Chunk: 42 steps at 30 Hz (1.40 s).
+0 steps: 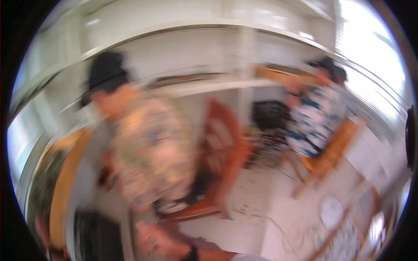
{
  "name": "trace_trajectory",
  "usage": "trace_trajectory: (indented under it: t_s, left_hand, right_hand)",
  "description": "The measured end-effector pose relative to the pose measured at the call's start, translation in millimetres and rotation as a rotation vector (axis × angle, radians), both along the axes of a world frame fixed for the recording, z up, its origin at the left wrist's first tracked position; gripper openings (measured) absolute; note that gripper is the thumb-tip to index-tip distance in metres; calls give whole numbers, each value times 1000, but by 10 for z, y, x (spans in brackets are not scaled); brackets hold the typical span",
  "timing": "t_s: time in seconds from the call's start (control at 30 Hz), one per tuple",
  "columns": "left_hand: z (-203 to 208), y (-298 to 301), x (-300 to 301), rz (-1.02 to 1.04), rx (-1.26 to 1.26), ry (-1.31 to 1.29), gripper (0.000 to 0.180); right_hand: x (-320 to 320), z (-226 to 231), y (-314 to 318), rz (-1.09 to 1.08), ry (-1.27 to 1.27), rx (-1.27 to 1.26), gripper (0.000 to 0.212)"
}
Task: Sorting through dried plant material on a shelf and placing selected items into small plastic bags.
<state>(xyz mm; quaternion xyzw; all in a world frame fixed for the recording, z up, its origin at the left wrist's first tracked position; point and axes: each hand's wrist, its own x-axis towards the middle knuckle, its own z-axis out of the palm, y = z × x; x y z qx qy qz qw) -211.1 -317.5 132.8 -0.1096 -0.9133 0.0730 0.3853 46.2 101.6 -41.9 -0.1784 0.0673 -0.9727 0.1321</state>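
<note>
My right hand [157,240] reaches in from the lower edge, with a dark band [191,253] at its wrist. Motion smears its fingers, so what they hold, if anything, does not show. It is just below a seated person [152,145] in a patterned shirt and black cap, near the front of a reddish-brown wooden chair [220,174]. At the lower left rim, a blurred skin-toned shape [42,230] lies beside an upright panel with a wooden edge [65,191]; whether it is my left hand is unclear.
A second person [315,117] in a white and dark-blue patterned shirt sits on a wooden chair [333,152] at the right. White shelving [246,56] spans the back. On the floor are a thin cable [281,230] and a round white object [331,212]. Dark flat panels [98,235] stand lower left.
</note>
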Motion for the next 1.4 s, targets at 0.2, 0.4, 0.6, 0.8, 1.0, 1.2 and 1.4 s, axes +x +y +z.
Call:
trace_trajectory:
  t_s: [0.2,0.4,0.6,0.8,1.0,1.2,1.4]
  left_hand:
    - [4,574,-314,-41,-8,-70,20]
    - [333,233,292,180,446,-167,14]
    - [258,254,30,157,235,-593,31]
    - [130,522,26,202,275,-747,48]
    - [123,498,176,205,198,-881,24]
    - [160,467,187,147,321,-627,19]
    - [421,463,158,59,628,-513,21]
  right_hand:
    - [346,389,241,-281,-170,152,45]
    - [256,329,-35,-198,-281,124,49]
    - [191,248,-16,-173,-236,127,49]
    - [137,259,-56,-237,-358,187,47]
    - [79,224,-130,-149,-331,128,47]
    - [119,259,-172,-130,-336,140,47]
    - [105,242,-122,-153,-350,201,48]
